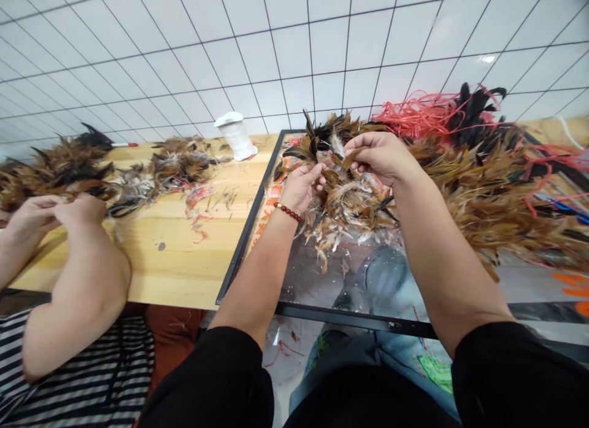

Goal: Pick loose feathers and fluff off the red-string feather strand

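My left hand, with a red bead bracelet at its wrist, is closed in a pinch above the glass tabletop. What sits between those fingertips is too small to make out. Just to its right, my right hand pinches a brown feather. A fluffy grey-white feather stands up between the two hands. Under and around them lies a loose pile of brown and whitish feathers. Dark feathers show behind my left hand.
Brown feather bunches and red plastic strands lie to the right, near blue-handled scissors. A white spool stands on the wooden table. A co-worker's hands work at feathers on the left. The tiled wall rises behind.
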### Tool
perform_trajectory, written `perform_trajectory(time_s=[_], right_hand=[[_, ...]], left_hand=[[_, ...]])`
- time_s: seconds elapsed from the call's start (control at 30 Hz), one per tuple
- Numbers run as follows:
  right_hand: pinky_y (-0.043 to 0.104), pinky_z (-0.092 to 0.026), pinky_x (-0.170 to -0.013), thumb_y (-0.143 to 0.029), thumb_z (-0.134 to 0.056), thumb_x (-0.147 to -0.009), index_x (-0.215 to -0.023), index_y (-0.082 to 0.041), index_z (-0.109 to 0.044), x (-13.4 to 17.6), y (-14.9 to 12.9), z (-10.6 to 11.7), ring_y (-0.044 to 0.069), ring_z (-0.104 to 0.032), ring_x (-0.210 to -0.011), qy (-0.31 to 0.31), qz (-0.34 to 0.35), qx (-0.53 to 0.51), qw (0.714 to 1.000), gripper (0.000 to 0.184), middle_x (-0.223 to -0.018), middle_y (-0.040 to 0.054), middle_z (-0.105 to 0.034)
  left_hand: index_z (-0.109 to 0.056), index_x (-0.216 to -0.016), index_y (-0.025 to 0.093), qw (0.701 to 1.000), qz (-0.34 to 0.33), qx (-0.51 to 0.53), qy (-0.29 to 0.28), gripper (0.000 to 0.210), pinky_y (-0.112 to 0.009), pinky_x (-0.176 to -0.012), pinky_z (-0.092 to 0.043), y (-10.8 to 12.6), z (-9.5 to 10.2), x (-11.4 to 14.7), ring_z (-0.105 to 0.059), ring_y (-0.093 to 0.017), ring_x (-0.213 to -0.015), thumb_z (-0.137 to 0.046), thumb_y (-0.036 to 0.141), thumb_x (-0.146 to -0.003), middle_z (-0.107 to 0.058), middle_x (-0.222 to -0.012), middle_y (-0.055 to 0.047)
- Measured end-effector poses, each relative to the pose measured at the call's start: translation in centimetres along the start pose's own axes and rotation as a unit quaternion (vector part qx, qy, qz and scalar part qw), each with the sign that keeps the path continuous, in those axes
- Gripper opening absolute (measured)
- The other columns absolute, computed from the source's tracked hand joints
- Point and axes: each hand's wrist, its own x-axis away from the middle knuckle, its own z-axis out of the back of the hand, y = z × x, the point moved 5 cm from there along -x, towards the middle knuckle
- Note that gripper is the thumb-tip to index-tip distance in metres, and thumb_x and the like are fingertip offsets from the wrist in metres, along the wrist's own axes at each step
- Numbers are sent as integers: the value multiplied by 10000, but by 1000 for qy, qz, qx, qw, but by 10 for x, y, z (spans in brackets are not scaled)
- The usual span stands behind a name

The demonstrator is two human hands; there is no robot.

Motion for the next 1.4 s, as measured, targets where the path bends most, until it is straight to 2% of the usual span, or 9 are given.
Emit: perform_trajectory(time_s=[0.17,0.33,0.43,0.5,0.67,0.77,0.87,1.17,1.4], right_hand=[[271,-534,-648,-152,-804,-671,-869,-175,-743,1,0,1,159,-671,-708,-83,34,152,984,208,-785,30,-741],[263,-498,-729,-117,-763,-666,-835,-206,-797,-2,11,-5,184,-683,-799,-114,46,453,883,194,-797,16,-766],[263,-461,-676,-106,-727,-674,-885,-236,-805,0,21,-17,188,-673,-781,-167,35,538,826,259,-830,20,-775],[267,-445,-661,-112,-697,-695,-852,-229,-797,2,22,-22,187,-667,-770,-176,38,553,813,220,-832,30,-772],[239,-480,-685,-146,-688,-744,-867,-179,-752,1,5,-12,147,-656,-735,-89,72,437,892,142,-784,26,-742],[234,-502,-608,-169,-728,-759,-825,-164,-710,0,4,-7,130,-635,-632,-79,38,277,957,69,-673,23,-693],[225,-494,-533,-158,-778,-733,-755,-164,-666,-1,7,-5,117,-623,-555,-58,-3,138,989,114,-607,16,-658],[294,-592,-548,-55,-908,-520,-825,-187,-707,-3,25,-10,183,-703,-630,-118,-61,25,991,389,-670,10,-694],[302,-555,-635,-126,-769,-707,-734,-171,-727,-3,18,-12,179,-671,-609,-93,-31,276,956,67,-568,20,-662]], left_hand=[[-692,-784,138,999,-23,32,27,81,-149,-492,-391,3,5,-3,-559,-23,-552,-760,166,-817,-753,-871,-34],[-679,-783,162,995,-36,43,78,91,-152,-500,-408,5,11,-4,-561,-12,-557,-759,175,-825,-766,-970,-20],[-687,-783,165,995,-38,47,82,88,-156,-492,-408,6,12,-5,-559,-9,-553,-765,178,-822,-757,-954,-15],[-691,-786,165,994,-45,54,84,84,-155,-486,-405,6,13,-6,-553,-9,-551,-762,182,-827,-752,-928,-11],[-683,-791,169,989,-58,71,116,99,-145,-503,-401,8,21,-9,-553,-15,-566,-749,214,-849,-743,-890,-6],[-678,-787,171,987,-61,76,127,113,-145,-508,-397,8,26,-11,-551,-16,-565,-746,230,-854,-735,-860,2],[-665,-782,173,983,-72,87,143,141,-142,-501,-391,10,31,-12,-540,-16,-548,-761,254,-845,-714,-793,13],[-635,-792,189,972,-85,128,176,203,-150,-513,-409,12,46,-16,-525,-10,-522,-788,319,-825,-655,-705,48],[-632,-789,196,973,-88,125,172,238,-144,-507,-406,9,48,-19,-540,-8,-536,-807,356,-802,-661,-713,51]])
